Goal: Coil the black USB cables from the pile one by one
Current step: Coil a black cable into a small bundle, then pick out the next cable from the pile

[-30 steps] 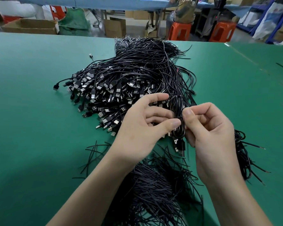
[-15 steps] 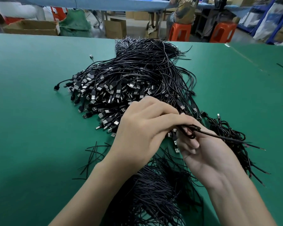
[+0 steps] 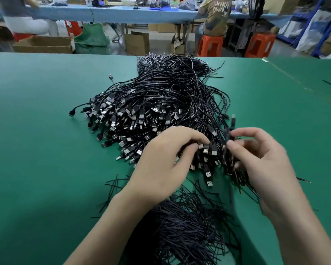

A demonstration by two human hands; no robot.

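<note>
Green desk is bearing the cable pile, the left hand is curling over plugs, grip unclear, while the right hand is pinching a bunched cable.

Only one cam here: head-worn, wide-angle, looking forward and down over the flat green table. It's pretty close, the heap of black USB cables fills the middle, and the top strip catches the room behind with orange plastic stools.
</note>
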